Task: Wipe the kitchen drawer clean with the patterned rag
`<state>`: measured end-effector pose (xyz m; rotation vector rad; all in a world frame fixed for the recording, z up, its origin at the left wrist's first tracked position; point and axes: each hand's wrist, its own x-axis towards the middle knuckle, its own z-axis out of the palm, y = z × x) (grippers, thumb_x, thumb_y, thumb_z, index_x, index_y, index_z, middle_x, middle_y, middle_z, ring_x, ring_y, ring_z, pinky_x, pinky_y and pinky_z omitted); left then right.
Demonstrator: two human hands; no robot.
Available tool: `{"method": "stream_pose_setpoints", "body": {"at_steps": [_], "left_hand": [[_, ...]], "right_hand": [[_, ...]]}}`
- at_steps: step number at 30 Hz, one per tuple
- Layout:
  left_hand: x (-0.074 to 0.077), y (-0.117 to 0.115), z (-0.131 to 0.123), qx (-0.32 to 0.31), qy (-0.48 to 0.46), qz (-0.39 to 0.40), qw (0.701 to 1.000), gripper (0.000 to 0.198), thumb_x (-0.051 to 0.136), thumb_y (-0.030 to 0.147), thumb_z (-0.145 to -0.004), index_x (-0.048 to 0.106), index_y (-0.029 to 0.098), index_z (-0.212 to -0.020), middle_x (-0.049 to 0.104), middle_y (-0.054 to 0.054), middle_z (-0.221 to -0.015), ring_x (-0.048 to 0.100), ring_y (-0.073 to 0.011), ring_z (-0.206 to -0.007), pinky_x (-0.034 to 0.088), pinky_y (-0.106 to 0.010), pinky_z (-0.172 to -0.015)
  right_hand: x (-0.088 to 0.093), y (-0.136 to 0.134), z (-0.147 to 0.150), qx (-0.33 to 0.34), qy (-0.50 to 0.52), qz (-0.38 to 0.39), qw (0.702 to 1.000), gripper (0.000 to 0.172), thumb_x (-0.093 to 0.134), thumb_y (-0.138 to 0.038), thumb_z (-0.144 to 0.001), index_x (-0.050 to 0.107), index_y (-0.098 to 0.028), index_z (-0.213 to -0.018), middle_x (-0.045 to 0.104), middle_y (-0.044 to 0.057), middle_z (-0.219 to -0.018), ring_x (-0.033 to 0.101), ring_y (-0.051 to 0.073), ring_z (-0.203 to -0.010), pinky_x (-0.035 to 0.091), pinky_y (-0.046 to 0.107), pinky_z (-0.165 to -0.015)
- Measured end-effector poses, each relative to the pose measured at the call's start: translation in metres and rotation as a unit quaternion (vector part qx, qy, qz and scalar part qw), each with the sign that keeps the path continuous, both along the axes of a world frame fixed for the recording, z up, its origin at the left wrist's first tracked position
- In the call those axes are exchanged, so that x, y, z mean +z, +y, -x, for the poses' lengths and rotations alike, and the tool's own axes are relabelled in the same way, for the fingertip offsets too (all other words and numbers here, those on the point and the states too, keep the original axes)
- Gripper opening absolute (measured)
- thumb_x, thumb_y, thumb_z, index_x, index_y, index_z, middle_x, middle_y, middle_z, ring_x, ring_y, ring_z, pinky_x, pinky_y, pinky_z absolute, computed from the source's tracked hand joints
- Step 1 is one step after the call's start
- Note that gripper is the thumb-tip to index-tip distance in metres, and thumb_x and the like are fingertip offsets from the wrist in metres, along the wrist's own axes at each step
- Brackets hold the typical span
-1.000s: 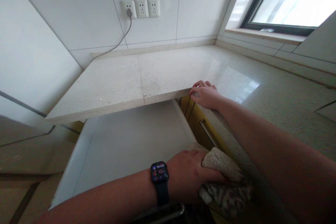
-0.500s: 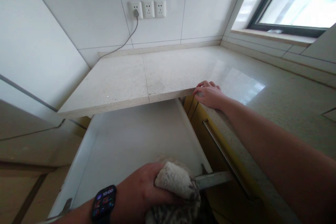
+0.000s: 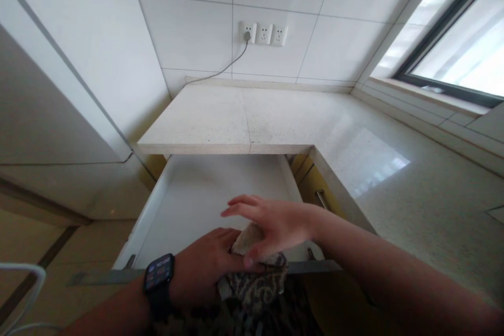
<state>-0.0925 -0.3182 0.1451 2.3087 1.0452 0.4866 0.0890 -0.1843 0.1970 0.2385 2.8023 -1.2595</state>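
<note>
A patterned brown-and-cream cloth (image 3: 258, 286) is bunched up at the front of a pulled-out white drawer (image 3: 205, 189). My left hand (image 3: 212, 260), with a black watch (image 3: 158, 273) on its wrist, is closed round the cloth. Over the cloth from the right comes my right hand (image 3: 271, 220). Its fingers are stretched out above the drawer, and its thumb rests by the left hand's fingers against the cloth. A fold of the cloth shows between that thumb and the fingers. Both hands hide part of the drawer's front edge.
A pale stone countertop (image 3: 212, 115) overhangs the drawer and bends toward me on the right. Yellow cabinet fronts with a metal handle (image 3: 322, 199) stand right of the drawer. A cable (image 3: 224, 69) runs from wall sockets (image 3: 263, 34). A white cabinet (image 3: 90, 26) rises at left.
My right hand has left the counter's edge and moved down-left to the cloth. My left hand still holds the cloth. The view has turned, so the counter sits further right.
</note>
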Motion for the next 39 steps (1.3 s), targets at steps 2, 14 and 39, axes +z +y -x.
{"method": "stream_pose_setpoints", "body": {"at_steps": [2,14,39], "left_hand": [[-0.003,-0.009,0.009,0.014,-0.001,-0.004,1.000,0.030,0.070,0.034,-0.078,0.072,0.028,-0.108,0.062,-0.008,-0.121,0.059,-0.0257,-0.106,0.051,-0.038,-0.094],[0.000,-0.064,0.121,0.202,0.183,0.031,0.962,0.074,0.058,0.068,-0.085,0.044,0.034,-0.149,0.050,-0.005,-0.149,0.047,-0.0312,-0.134,0.036,-0.048,-0.113],[-0.025,-0.087,0.130,0.294,0.234,0.049,0.925,0.058,0.060,0.070,-0.078,0.067,0.032,-0.122,0.072,-0.005,-0.117,0.067,-0.0290,-0.104,0.048,-0.038,-0.088]], "right_hand": [[-0.014,-0.021,0.014,0.009,-0.040,0.069,0.997,0.104,0.085,-0.045,-0.065,0.033,-0.031,-0.154,0.040,0.009,-0.154,0.039,0.029,-0.140,0.032,0.040,-0.115],[-0.016,-0.053,-0.001,-0.090,-0.185,0.028,0.978,0.091,0.083,-0.037,-0.059,0.050,-0.039,-0.144,0.067,0.003,-0.127,0.064,0.029,-0.111,0.047,0.038,-0.094],[-0.035,-0.102,0.050,-0.164,-0.093,-0.141,0.972,0.073,0.078,-0.054,-0.063,0.062,-0.034,-0.132,0.073,0.006,-0.115,0.067,0.031,-0.103,0.046,0.036,-0.085]]}}
